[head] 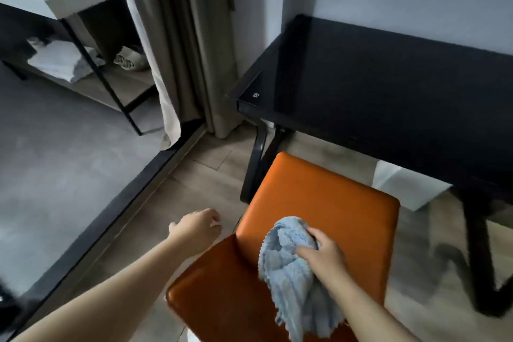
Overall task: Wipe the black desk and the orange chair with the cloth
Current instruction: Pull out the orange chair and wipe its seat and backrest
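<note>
On the smooth orange chair [319,203] seat, right hand [323,251] fingers gripping bunched, ribbed blue cloth [288,264], left hand [198,228] hovering beside, fingers loosely spread, glossy black bench [388,86] standing behind.

desk top [388,86]: glossy black, likely glass. chair seat [319,197]: smooth orange leather-like upholstery, slight sheen. cloth [288,258]: pale blue, ribbed, fluffy microfibre. floor [211,175]: matt wood-look planks.
</note>
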`<move>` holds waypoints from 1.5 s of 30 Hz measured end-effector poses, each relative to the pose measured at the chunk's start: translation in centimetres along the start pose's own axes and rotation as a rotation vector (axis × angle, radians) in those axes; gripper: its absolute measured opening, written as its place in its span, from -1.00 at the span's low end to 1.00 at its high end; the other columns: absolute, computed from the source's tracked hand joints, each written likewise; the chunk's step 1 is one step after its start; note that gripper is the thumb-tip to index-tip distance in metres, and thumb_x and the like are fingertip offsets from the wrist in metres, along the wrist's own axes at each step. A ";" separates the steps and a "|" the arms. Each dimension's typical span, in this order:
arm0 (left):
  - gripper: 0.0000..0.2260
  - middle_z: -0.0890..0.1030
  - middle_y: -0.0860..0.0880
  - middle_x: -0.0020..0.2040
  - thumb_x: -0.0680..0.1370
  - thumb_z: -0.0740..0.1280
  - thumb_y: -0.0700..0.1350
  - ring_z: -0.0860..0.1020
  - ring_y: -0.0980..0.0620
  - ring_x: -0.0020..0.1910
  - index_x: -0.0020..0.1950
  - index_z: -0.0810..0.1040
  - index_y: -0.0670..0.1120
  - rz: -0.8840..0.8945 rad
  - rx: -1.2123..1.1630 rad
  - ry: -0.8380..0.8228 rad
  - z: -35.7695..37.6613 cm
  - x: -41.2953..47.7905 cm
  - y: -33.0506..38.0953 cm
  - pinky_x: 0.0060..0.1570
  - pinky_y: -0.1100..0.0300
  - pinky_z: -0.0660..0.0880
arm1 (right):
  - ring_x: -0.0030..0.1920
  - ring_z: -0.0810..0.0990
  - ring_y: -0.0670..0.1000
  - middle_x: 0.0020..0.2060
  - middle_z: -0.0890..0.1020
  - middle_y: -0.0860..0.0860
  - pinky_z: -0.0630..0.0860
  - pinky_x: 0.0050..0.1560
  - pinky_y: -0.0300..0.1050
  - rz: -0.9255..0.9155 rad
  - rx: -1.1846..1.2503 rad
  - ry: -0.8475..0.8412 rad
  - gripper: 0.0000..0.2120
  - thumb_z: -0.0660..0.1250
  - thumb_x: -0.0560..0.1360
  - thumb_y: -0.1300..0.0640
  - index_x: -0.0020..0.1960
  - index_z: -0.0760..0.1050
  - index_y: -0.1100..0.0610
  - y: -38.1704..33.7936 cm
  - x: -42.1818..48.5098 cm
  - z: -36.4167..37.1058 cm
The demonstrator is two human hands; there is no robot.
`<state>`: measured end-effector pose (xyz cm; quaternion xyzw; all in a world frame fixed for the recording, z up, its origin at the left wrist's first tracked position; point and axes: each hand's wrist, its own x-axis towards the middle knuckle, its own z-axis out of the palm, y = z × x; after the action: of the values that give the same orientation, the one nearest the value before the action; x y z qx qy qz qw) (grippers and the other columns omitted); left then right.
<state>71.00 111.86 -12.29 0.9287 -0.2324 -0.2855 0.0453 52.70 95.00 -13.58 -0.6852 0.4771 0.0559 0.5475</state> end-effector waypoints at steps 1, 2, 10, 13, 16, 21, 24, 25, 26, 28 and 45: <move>-0.71 0.48 0.06 0.29 0.60 0.17 0.05 0.43 0.01 0.27 0.31 0.40 0.09 0.031 0.031 -0.054 -0.2 0.6 -0.6 0.27 0.02 0.33 | 0.02 0.58 0.00 0.01 0.60 -0.07 0.53 0.05 -0.05 0.028 0.028 0.040 -0.50 0.39 0.38 0.17 0.30 0.45 -0.03 -0.1 -0.2 0.5; -0.69 0.46 0.04 0.31 0.60 0.17 0.06 0.43 0.01 0.28 0.33 0.39 0.08 0.064 0.063 -0.108 -0.3 1.0 -1.2 0.28 0.04 0.35 | -0.01 0.59 -0.01 -0.05 0.60 -0.09 0.54 0.02 -0.07 0.053 0.046 0.072 -0.54 0.39 0.38 0.19 0.27 0.47 -0.02 -0.2 -0.4 1.0; -0.66 0.50 -0.03 0.27 0.59 0.22 0.02 0.51 0.01 0.17 0.35 0.41 -0.02 0.159 0.025 -0.302 -0.1 3.2 -4.0 0.12 0.22 0.46 | -0.22 0.52 -0.10 -0.20 0.59 -0.08 0.41 -0.26 -0.22 0.124 0.083 0.124 -0.74 0.33 0.40 0.28 -0.09 0.45 -0.07 -1.6 -2.4 5.5; -0.70 0.53 0.00 0.10 0.58 0.21 -0.02 0.52 0.04 0.01 0.30 0.45 -0.01 0.136 -0.048 -0.352 1.1 3.8 -3.1 -0.05 0.26 0.45 | -0.22 0.50 -0.11 -0.19 0.57 -0.08 0.38 -0.27 -0.22 0.188 -0.027 0.105 -0.80 0.33 0.39 0.21 -0.09 0.44 -0.06 -0.6 -2.1 5.9; -0.65 0.53 -0.07 0.20 0.58 0.20 -0.05 0.54 -0.02 0.09 0.37 0.36 -0.02 0.168 -0.053 -0.390 2.4 4.3 -2.6 0.03 0.19 0.50 | -0.18 0.52 -0.08 -0.19 0.55 -0.11 0.37 -0.26 -0.23 0.232 -0.140 -0.042 -0.84 0.29 0.40 0.16 -0.13 0.41 -0.09 0.2 -0.9 6.8; -0.64 0.47 -0.15 0.31 0.60 0.13 -0.08 0.48 -0.12 0.24 0.39 0.26 -0.11 0.096 0.012 -0.466 5.8 5.6 -3.2 0.14 0.14 0.42 | 0.28 0.42 0.15 0.31 0.43 0.08 0.36 0.29 0.06 0.330 -0.457 -0.410 -0.60 0.08 0.43 -0.22 0.19 0.42 -0.10 1.6 2.6 11.6; -0.68 0.54 -0.12 0.23 0.60 0.09 0.00 0.53 -0.08 0.16 0.27 0.43 -0.12 0.005 -0.062 -0.561 8.2 7.3 -4.2 0.12 0.16 0.43 | 0.41 0.22 0.23 0.44 0.23 0.08 0.20 0.37 0.15 0.352 -0.566 -0.460 -0.48 0.00 0.44 -0.31 0.35 0.26 -0.16 1.6 4.5 12.9; -0.68 0.55 -0.12 0.22 0.62 0.08 -0.02 0.53 -0.08 0.16 0.25 0.45 -0.13 -0.023 -0.087 -0.561 8.7 7.9 -4.3 0.12 0.16 0.42 | 0.43 0.19 0.22 0.46 0.21 0.06 0.17 0.38 0.16 0.332 -0.556 -0.463 -0.45 0.01 0.45 -0.32 0.39 0.21 -0.17 1.8 5.1 13.1; -0.69 0.54 -0.13 0.22 0.64 0.06 -0.05 0.53 -0.09 0.16 0.25 0.45 -0.14 -0.061 -0.107 -0.551 9.1 8.5 -4.4 0.13 0.16 0.42 | 0.44 0.16 0.22 0.48 0.19 0.03 0.15 0.39 0.17 0.314 -0.550 -0.473 -0.40 0.01 0.43 -0.35 0.42 0.16 -0.20 2.2 5.6 13.3; -0.71 0.56 -0.21 0.19 0.65 0.06 -0.12 0.53 -0.12 0.08 0.21 0.50 -0.17 -0.139 -0.233 -0.517 9.9 9.6 -4.4 0.13 0.11 0.45 | 0.47 0.09 0.22 0.52 0.10 -0.01 0.10 0.42 0.20 0.330 -0.546 -0.500 -0.36 0.04 0.45 -0.38 0.47 0.05 -0.23 3.4 6.7 13.5; -0.69 0.55 -0.14 0.13 0.55 0.10 -0.19 0.54 -0.11 -0.02 0.26 0.43 -0.06 -0.192 -0.177 -0.486 14.4 16.7 -3.1 -0.04 0.14 0.50 | 0.19 0.53 0.12 0.24 0.52 0.00 0.43 0.07 -0.06 0.204 -0.404 0.020 -0.46 0.29 0.45 -0.01 0.38 0.19 -0.14 7.7 13.2 14.5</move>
<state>76.50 107.65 -33.42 0.8431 -0.1215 -0.5221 0.0418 60.76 99.30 -32.57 -0.7296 0.5286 0.1987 0.3857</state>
